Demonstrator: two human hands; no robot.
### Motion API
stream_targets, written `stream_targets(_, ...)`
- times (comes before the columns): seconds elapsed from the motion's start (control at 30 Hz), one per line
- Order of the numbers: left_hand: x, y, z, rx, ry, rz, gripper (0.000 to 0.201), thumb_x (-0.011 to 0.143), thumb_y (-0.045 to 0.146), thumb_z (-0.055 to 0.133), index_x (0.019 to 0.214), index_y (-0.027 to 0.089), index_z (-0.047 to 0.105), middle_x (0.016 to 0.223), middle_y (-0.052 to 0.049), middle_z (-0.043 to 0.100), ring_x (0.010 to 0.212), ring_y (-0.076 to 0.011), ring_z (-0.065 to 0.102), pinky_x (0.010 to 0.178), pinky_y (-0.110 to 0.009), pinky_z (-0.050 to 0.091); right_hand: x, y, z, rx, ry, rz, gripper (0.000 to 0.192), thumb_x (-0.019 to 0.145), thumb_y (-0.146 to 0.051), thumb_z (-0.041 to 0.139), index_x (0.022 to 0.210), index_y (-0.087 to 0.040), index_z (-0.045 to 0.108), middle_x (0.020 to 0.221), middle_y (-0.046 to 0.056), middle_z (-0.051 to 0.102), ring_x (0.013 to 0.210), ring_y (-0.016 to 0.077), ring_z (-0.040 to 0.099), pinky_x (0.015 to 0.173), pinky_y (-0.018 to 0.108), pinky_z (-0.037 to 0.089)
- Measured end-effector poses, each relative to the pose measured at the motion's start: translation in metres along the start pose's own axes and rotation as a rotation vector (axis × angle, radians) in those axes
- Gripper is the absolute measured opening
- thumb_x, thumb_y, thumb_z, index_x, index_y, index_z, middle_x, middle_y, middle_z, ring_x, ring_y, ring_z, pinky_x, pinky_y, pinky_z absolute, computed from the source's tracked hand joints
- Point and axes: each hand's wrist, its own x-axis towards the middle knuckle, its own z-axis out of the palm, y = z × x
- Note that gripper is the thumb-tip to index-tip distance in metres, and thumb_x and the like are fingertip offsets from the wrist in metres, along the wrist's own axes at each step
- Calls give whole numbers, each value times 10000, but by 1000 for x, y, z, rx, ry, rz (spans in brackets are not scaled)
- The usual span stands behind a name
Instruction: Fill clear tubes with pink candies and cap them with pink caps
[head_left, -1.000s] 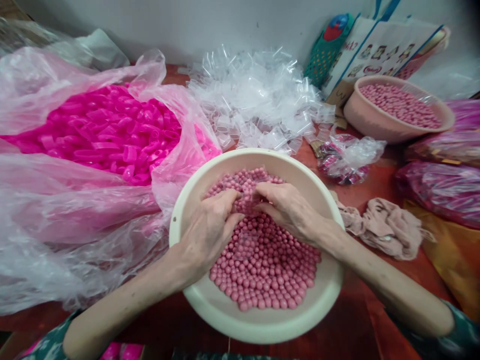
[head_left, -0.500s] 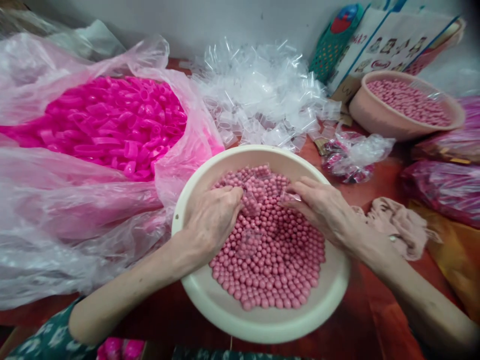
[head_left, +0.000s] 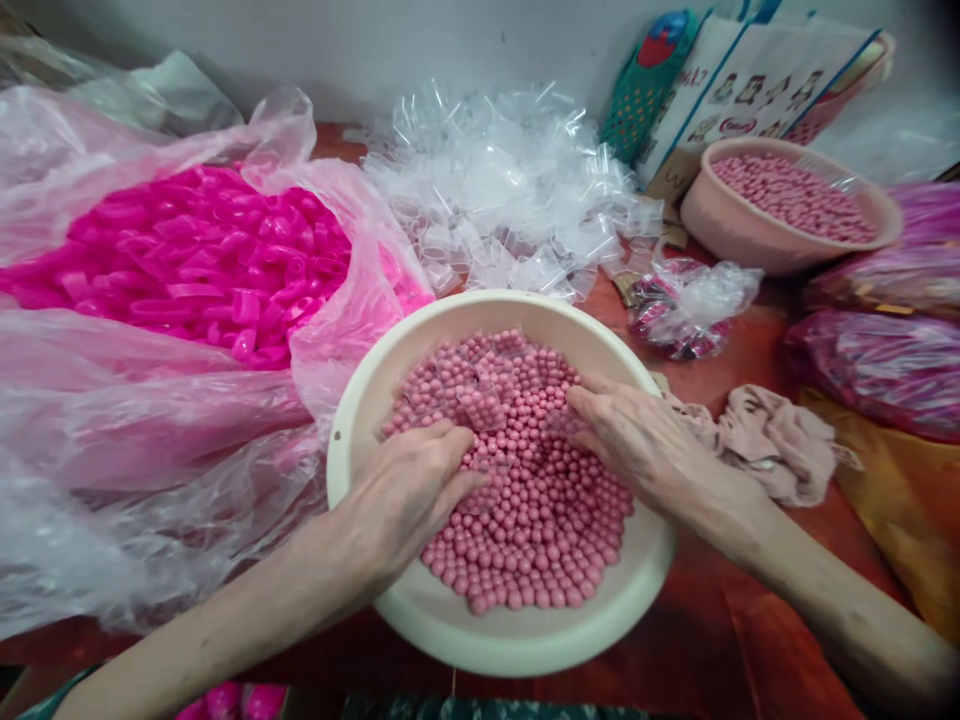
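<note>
both hands (head_left: 525,470) rest loosely spread on pink beads (head_left: 540,530), clear wrappers (head_left: 502,190) heaped beyond.

Both forearms bare, no rings or watch showing; a dark green patterned sleeve edge at the lower left corner.

1. The bowl (head_left: 420,620) sits on the tabletop (head_left: 697,660), nearest me, with beads (head_left: 540,520) in it.
2. Both hands rest on the beads: left hand (head_left: 409,495), right hand (head_left: 637,445).
3. A bag of caps (head_left: 202,270) lies to its left.
4. A cloth (head_left: 765,440) lies to its right.
5. A second bowl (head_left: 750,240) stands behind, far right.
</note>
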Motion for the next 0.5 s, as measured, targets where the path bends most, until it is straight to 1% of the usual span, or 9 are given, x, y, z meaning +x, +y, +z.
stream_targets(0.03,-3,-2,5,11,-23,19,154,906,283,461,794,181,490,797,-17,566,710,-159,531,666,-301,387,3,-4,-3,-28,-40,19,289,882,-99,410,1162,-118,478,1137,162,569,962,240,578,799,370,476)
stream_targets(0.1,-8,-6,15,48,-31,77,131,912,254,441,810,177,471,801,-21,551,708,-158,510,662,-303,371,13,-17,-9,-158,-136,69,286,837,-54,419,1088,-118,538,1078,163,590,847,236,584,694,351,478)
stream_targets(0.2,-8,-8,25,111,-17,136,144,929,212,388,809,170,455,769,-24,527,687,-158,476,642,-306,346,28,-45,-14,-411,-282,111,333,747,33,416,998,-84,601,1004,195,607,811,265,581,593,337,460)
stream_targets(0.23,-7,-8,27,123,-18,145,159,931,207,380,792,171,448,751,-22,517,671,-156,462,630,-305,338,31,-54,-14,-463,-320,87,338,732,48,408,973,-73,614,985,204,609,805,273,584,572,335,456)
stream_targets(0.3,-5,-7,28,126,-21,167,172,934,203,375,776,175,438,747,-19,505,674,-154,450,636,-301,335,31,-65,-11,-499,-360,9,354,718,58,401,966,-60,624,993,214,609,831,288,588,578,343,464)
stream_targets(0.33,-3,-6,28,120,-20,183,173,934,198,372,774,177,432,751,-16,498,682,-152,446,647,-299,338,28,-67,-8,-491,-353,-32,366,716,55,404,989,-55,622,1024,220,603,864,298,586,602,354,474)
stream_targets(0.4,-1,-4,28,109,-17,205,168,934,191,372,771,181,412,756,-10,481,699,-148,440,665,-293,339,18,-62,0,-443,-283,-94,412,727,38,414,1092,-42,589,1148,237,561,989,325,556,707,395,487)
stream_targets(0.47,1,-2,27,101,-15,210,167,929,196,386,763,182,388,747,-2,456,697,-145,427,659,-289,332,5,-51,8,-364,-189,-125,456,763,4,418,1204,-49,522,1278,231,482,1130,336,479,840,435,456)
stream_targets(0.5,2,-2,26,92,-29,203,174,926,203,398,755,183,376,743,0,445,695,-143,421,652,-287,327,0,-45,12,-312,-165,-131,463,784,-17,421,1238,-73,495,1318,212,451,1177,327,440,886,438,434)
